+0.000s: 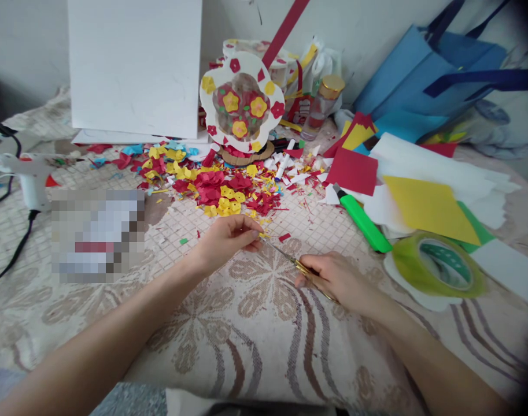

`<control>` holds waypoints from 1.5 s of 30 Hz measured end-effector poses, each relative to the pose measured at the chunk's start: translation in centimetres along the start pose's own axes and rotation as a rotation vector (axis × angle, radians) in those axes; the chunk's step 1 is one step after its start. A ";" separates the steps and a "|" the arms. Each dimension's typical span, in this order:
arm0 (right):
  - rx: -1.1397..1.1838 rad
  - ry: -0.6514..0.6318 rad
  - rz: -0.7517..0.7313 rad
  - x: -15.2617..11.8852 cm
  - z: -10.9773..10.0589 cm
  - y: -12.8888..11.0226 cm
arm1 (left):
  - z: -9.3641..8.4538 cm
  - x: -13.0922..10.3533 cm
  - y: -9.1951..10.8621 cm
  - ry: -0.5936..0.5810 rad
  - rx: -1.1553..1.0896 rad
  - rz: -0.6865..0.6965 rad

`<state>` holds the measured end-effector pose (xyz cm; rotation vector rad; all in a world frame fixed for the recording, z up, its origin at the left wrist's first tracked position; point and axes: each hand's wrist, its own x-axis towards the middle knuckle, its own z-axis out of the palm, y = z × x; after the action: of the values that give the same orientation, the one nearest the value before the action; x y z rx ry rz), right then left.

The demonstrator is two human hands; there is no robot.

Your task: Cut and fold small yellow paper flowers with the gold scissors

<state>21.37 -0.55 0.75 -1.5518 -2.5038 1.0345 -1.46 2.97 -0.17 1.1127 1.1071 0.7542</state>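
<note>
Between thumb and fingers, my left hand [234,236] pinches a small yellow paper piece [264,235]. My right hand [333,277] is closed round the handles of gold-coloured scissors [312,274]. The scissor blades point left, their tips at or close to the yellow paper; whether they touch it I cannot tell. Beyond my hands lies a heap of cut paper flowers, yellow [229,201] and red [208,188]. A small red paper scrap [285,237] rests on the cloth near the blades.
A flower-shaped white frame with paper flowers [268,118] stands at the back. To the right are a green cutter knife [364,222], a tape roll [474,277], yellow paper [432,205] and a blue bag [420,75]. On the left are a glue gun [32,185] and a blurred-out object [103,231].
</note>
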 end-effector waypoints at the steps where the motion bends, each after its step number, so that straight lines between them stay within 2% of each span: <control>1: -0.004 0.003 0.000 0.0 0.0 0.0 | 0.0 0.0 0.0 0.004 -0.005 0.001; 7: -0.123 0.114 0.044 0.0 -0.2 0.1 | -0.2 0.1 -0.1 0.034 -0.056 0.025; 12: -0.513 0.373 0.263 0.1 -0.5 1.8 | -0.1 -0.1 -0.2 0.029 -0.079 0.024; 15: -0.567 0.442 0.335 -0.1 -1.0 2.9 | 0.1 -0.3 -0.1 0.010 -0.100 0.026; 18: -0.464 0.520 0.226 -0.4 -1.5 3.2 | 0.6 -0.6 -0.1 -0.012 -0.136 0.020; 21: -0.202 0.649 0.063 -0.6 -1.4 1.9 | 1.4 -1.1 0.0 -0.039 -0.164 0.029; 22: -0.060 0.637 0.013 -0.5 -1.1 1.2 | 1.6 -1.3 -0.1 -0.045 -0.166 0.036; 25: 0.370 0.451 -0.077 -0.1 0.4 -1.0 | 2.4 -1.8 -0.2 -0.072 -0.161 0.046; 27: 0.551 0.393 -0.097 0.3 1.5 -2.0 | 2.8 -2.0 -0.5 -0.097 -0.161 0.056; 30: 0.705 0.372 -0.107 1.0 2.5 -2.6 | 3.1 -2.1 -0.9 -0.129 -0.164 0.089; 37: 0.713 0.404 -0.166 1.4 2.8 -2.3 | 3.0 -2.0 -1.2 -0.178 -0.260 0.006; 45: 0.661 0.469 -0.179 1.6 3.1 -2.1 | 3.1 -2.0 -1.5 -0.155 -0.305 -0.046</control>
<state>17.84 -1.53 -1.05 -1.1679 -1.7066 1.1405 0.84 -0.23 -0.81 0.8687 0.8519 0.7586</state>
